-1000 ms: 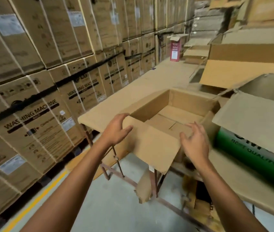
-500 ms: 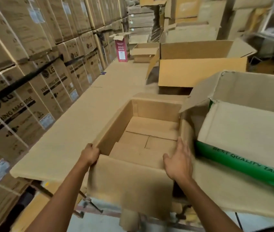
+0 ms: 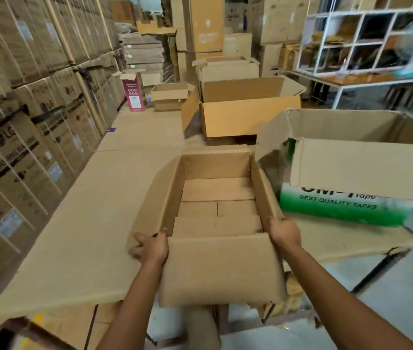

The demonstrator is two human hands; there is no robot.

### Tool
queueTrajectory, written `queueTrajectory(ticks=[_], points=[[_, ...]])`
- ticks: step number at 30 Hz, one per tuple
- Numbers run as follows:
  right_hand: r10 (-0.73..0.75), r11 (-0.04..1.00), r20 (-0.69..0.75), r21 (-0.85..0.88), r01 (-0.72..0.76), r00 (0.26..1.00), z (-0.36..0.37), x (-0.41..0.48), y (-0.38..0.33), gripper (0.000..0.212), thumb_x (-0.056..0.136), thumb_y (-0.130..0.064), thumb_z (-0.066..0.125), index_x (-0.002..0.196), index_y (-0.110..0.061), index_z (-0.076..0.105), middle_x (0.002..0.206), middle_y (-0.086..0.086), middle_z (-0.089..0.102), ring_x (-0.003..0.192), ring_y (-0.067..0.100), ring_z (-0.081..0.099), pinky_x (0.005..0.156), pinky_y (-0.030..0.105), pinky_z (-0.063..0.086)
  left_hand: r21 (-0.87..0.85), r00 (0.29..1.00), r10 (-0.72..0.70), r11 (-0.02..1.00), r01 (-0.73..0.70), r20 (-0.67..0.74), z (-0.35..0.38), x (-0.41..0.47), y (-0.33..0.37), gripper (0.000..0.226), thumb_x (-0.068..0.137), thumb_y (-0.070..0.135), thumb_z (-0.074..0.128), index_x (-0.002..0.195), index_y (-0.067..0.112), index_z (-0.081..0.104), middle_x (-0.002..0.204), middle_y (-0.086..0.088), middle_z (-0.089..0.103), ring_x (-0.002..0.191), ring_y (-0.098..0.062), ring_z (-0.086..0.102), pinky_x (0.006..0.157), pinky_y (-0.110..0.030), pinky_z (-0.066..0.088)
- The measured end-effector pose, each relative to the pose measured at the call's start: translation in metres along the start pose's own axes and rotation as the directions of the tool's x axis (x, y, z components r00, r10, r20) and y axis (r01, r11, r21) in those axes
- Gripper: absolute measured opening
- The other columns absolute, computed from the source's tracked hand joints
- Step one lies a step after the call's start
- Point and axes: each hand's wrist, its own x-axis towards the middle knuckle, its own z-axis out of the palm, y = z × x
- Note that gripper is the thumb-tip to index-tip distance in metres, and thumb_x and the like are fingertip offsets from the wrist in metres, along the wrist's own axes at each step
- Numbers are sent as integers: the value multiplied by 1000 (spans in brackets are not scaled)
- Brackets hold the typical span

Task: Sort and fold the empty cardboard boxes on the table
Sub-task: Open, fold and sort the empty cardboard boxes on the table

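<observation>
While both hands were on it, the open box [image 3: 215, 274] sat at the near edge of the table [image 3: 86, 210], straight ahead. Its long axis ran away from the person, w/ the near flap hanging over the edge twd them. Left hand [image 3: 150, 248] gripped the near-left corner, fingers curled round the side flap. Right hand [image 3: 285, 233] clasped the near end of the right wall, fingertips hidden. Both were about equally near. Bottom flaps lay closed, so not flattened yet. Tape box [image 3: 352, 173] stood just beside the right wall & would prob. crowd a swing that way. Big open box [image 3: 248, 120] stood behind. Pulling twd the person looked freer.
</observation>
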Motion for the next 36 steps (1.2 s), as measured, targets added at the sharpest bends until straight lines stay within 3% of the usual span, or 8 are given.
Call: queueTrajectory(ticks=[6,10,13,16,20,23,28,36], points=[[160,930,152,308,-201,975,3,-32,34,65,82,-44,64,128,2,58,117,21,66,100,37,63,77,37,51,-175,992,103,981,-89,76,-18,-27,-13,81,92,17,55,156,9,7,153,-29,28,127,-45,46,106,-47,42],[90,901,44,422,-100,995,-5,-71,40,43,91,-31,68,117,-2,50,107,16,60,95,31,56,81,37,45,-299,979,186,942,-153,87,-29,-35,-24,80,89,16,53,158,15,11,150,-20,42,130,-38,47,110,-42,39],[16,906,-21,424,-5,1000,-4,-87,44,53,95,-21,61,140,-2,41,131,18,55,116,35,53,99,40,44,-346,966,244,916,-202,82,-38,-39,-32,76,94,5,52,159,18,14,158,-11,33,139,-30,39,112,-34,31],[-35,920,-41,388,48,999,-3,-97,48,63,97,-15,58,153,-6,30,149,16,44,132,33,45,111,39,36,-398,965,259,889,-225,32,-48,-44,-43,74,93,2,54,157,21,23,155,-6,38,136,-27,43,112,-35,33],[-42,908,-58,415,62,997,0,-113,56,62,95,-13,61,152,-8,36,148,14,47,132,31,47,114,41,36,-423,969,239,873,-242,-62,-64,-52,-59,69,92,2,57,154,18,32,153,-7,42,138,-28,42,115,-37,33],[-25,870,-74,490,58,997,7,-126,59,59,93,-13,64,148,-9,43,147,13,50,130,28,50,115,43,37,-423,972,214,875,-236,-100,-78,-60,-66,66,91,2,59,151,13,36,149,-8,45,135,-28,44,104,-26,31],[-75,841,-74,531,103,994,9,-151,53,57,91,-17,66,145,-15,48,142,9,53,127,27,52,113,46,40,-481,978,162,852,-206,-132,-104,-76,-74,62,92,2,57,150,13,38,139,-8,52,128,-28,48,96,-26,32],[-280,762,-34,601,243,960,-27,-191,21,55,92,-10,64,145,-11,49,136,3,52,117,17,51,102,31,41,-589,956,182,756,-286,-231,-156,-130,-71,58,92,7,56,147,20,42,132,-13,58,116,-31,55,100,-40,43]])
